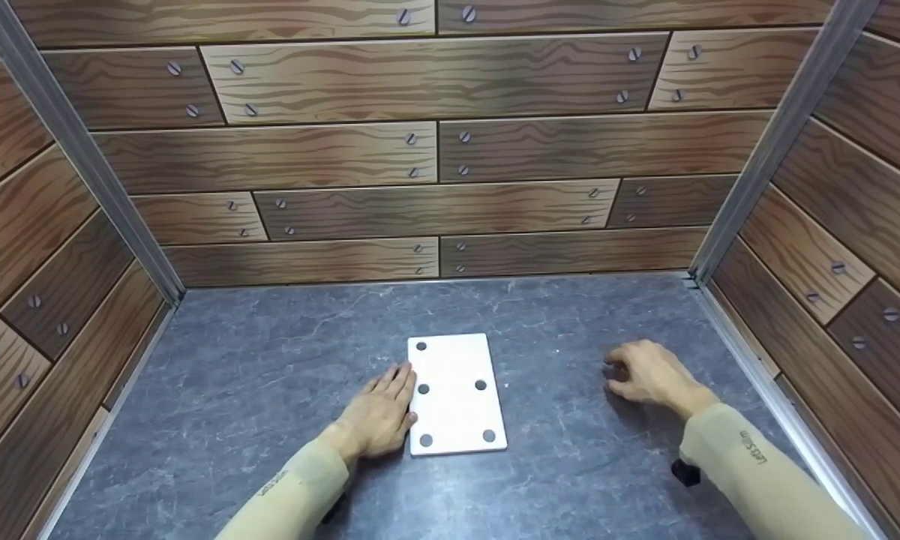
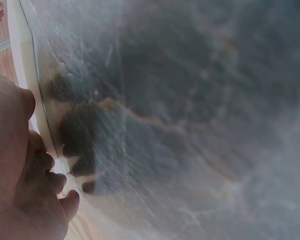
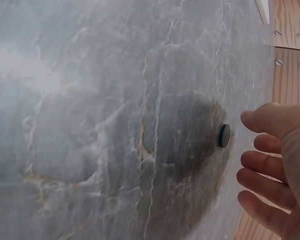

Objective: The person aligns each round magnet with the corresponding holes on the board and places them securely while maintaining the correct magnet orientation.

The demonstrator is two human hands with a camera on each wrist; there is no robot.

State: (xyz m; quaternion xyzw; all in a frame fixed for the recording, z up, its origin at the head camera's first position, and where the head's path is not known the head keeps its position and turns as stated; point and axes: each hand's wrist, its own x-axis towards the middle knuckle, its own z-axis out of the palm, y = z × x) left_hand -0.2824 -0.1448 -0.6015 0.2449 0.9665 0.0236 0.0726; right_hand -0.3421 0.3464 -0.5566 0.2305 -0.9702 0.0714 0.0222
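Observation:
A white rectangular plate (image 1: 454, 405) with several dark round spots lies flat on the grey marbled surface. Along its left edge rests my left hand (image 1: 379, 412), fingers straight and fingertips right at the edge. The left wrist view shows that hand (image 2: 25, 165) beside the plate's pale edge (image 2: 30, 65). Well to the right of the plate, my right hand (image 1: 649, 375) hovers low with its fingers loosely bent. In the right wrist view a small round disc (image 3: 224, 136), dark at the rim with a paler face, sits just off the spread thumb and fingertips of that hand (image 3: 275, 160).
Wood-patterned walls (image 1: 345, 154) with printed screws stand at the back and both sides. Grey metal strips (image 1: 765, 142) run up the corners, and a bright rail (image 1: 765, 390) follows the right edge of the surface (image 1: 270, 337). A black item (image 1: 685, 472) shows under the right sleeve.

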